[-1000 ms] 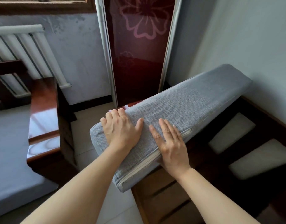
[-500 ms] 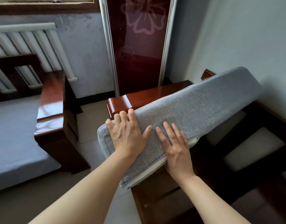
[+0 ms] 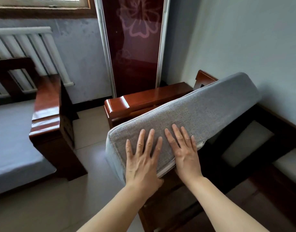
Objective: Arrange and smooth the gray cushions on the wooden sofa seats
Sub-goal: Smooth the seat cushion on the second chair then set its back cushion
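Note:
A long gray cushion (image 3: pixel 199 111) lies tilted across the wooden sofa frame (image 3: pixel 267 164), its far end raised against the wall and its near end hanging past the seat's front edge. My left hand (image 3: pixel 142 158) lies flat on the near end with fingers spread and straight. Beside it my right hand (image 3: pixel 184 148) presses flat on the cushion near its zipped edge. Under the cushion the seat slats show bare, with pale gaps between them.
The sofa's glossy wooden armrest (image 3: pixel 143 101) stands just beyond the cushion. A second wooden seat (image 3: pixel 46 114) with a gray cushion (image 3: pixel 11 141) is at left, across a strip of tiled floor (image 3: pixel 87 136). A dark red floral panel (image 3: pixel 135 44) and a white radiator (image 3: pixel 26 51) line the back wall.
The cushion has slid farther onto the sofa toward the wall, uncovering the armrest. Both hands went from loosely curved to flat with spread fingers on its near end.

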`<state>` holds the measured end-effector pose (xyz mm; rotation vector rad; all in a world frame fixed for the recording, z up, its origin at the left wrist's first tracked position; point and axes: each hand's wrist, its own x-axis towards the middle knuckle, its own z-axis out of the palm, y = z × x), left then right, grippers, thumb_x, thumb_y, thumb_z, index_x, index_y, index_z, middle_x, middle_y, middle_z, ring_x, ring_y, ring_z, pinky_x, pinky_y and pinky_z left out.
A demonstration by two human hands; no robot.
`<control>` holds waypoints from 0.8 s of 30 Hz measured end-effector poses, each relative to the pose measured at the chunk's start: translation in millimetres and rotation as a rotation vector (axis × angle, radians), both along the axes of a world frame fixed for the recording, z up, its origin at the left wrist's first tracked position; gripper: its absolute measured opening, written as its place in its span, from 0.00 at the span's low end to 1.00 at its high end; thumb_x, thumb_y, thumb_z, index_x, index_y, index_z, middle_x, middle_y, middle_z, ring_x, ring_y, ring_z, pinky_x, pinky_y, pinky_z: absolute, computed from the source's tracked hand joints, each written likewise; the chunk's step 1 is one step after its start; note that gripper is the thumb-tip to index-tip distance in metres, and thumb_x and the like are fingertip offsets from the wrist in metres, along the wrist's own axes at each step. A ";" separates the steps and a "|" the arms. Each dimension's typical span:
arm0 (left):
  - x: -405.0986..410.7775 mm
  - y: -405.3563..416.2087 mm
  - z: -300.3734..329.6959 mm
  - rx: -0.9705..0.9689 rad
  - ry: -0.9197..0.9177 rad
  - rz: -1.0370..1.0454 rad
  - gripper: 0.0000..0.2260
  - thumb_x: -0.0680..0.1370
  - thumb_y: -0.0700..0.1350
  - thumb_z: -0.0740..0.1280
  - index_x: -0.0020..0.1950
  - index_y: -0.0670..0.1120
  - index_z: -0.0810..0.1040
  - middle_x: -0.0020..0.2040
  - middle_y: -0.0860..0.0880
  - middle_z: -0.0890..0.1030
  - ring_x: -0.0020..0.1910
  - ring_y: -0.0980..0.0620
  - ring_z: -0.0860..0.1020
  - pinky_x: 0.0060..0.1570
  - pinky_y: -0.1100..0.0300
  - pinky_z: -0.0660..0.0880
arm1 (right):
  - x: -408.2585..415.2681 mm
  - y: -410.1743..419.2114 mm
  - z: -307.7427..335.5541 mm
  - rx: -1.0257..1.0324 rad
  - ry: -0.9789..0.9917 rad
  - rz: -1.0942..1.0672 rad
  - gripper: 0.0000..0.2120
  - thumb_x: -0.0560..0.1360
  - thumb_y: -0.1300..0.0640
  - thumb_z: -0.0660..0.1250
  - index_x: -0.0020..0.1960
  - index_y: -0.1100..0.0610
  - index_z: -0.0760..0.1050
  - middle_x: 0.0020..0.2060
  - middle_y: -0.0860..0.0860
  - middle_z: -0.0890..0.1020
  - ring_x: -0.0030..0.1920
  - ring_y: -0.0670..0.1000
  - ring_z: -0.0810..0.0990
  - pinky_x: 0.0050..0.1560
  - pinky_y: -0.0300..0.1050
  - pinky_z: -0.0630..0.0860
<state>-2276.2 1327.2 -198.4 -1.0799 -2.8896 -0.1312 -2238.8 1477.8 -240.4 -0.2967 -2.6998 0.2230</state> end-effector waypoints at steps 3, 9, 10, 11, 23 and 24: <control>18.4 15.6 -11.5 -0.013 0.024 0.051 0.51 0.72 0.48 0.68 0.71 0.48 0.24 0.70 0.47 0.21 0.66 0.44 0.19 0.57 0.40 0.18 | 12.7 3.5 -10.6 0.021 0.019 0.007 0.51 0.67 0.66 0.73 0.78 0.46 0.46 0.77 0.50 0.54 0.76 0.57 0.54 0.71 0.60 0.59; 38.4 46.3 -20.8 -0.022 0.065 0.085 0.50 0.73 0.43 0.65 0.68 0.45 0.20 0.69 0.47 0.19 0.65 0.45 0.18 0.58 0.40 0.20 | 31.3 39.4 -24.0 0.072 0.057 0.040 0.51 0.65 0.68 0.73 0.78 0.48 0.49 0.77 0.53 0.55 0.76 0.59 0.54 0.71 0.61 0.58; 40.7 46.2 -25.4 -0.021 0.069 0.087 0.50 0.73 0.42 0.65 0.68 0.46 0.20 0.69 0.48 0.19 0.66 0.46 0.18 0.58 0.40 0.20 | 33.1 49.1 -24.8 0.057 0.025 -0.001 0.52 0.64 0.70 0.72 0.78 0.48 0.47 0.77 0.54 0.53 0.76 0.60 0.53 0.71 0.62 0.57; 41.9 43.3 -34.1 -0.024 0.077 0.082 0.51 0.72 0.42 0.66 0.69 0.47 0.21 0.69 0.49 0.19 0.66 0.46 0.19 0.59 0.40 0.20 | 34.9 57.6 -25.4 0.042 -0.012 -0.038 0.53 0.65 0.70 0.72 0.78 0.47 0.44 0.78 0.54 0.50 0.76 0.61 0.50 0.72 0.63 0.54; 11.7 42.4 -103.9 -0.086 0.158 0.095 0.60 0.55 0.46 0.79 0.78 0.52 0.45 0.78 0.49 0.39 0.76 0.46 0.37 0.66 0.35 0.31 | 17.7 71.4 -80.7 0.038 -0.037 -0.004 0.57 0.63 0.63 0.78 0.77 0.45 0.42 0.76 0.60 0.45 0.75 0.66 0.44 0.70 0.65 0.51; 10.2 50.3 -100.9 -0.064 0.146 0.132 0.58 0.61 0.46 0.76 0.77 0.53 0.37 0.76 0.51 0.31 0.74 0.47 0.30 0.64 0.36 0.26 | 14.8 74.4 -80.7 0.070 -0.047 0.006 0.56 0.66 0.62 0.76 0.77 0.44 0.40 0.76 0.58 0.42 0.75 0.65 0.42 0.71 0.64 0.48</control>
